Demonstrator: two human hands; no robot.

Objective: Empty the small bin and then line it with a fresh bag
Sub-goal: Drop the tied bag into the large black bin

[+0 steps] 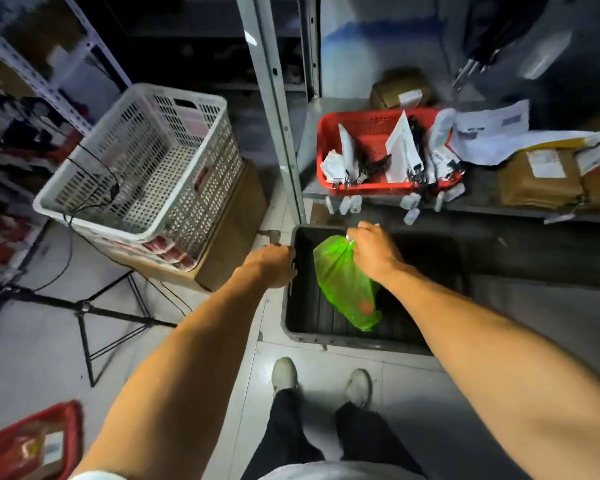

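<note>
Right grip (371, 249) pinched the green bag's (343, 285) gathered neck for lifting; left grip (274, 265) clamped the bin's (305, 336) rim, steadying it.

Floor (343, 355): pale tiles. Black bin (302, 327) sits on it at the foot of the metal shelf (482, 199). Cardboard box (229, 237) on floor, left of bin. Shelf carries red basket (329, 133) near its left edge; brown parcels (537, 181) toward the right.
</note>
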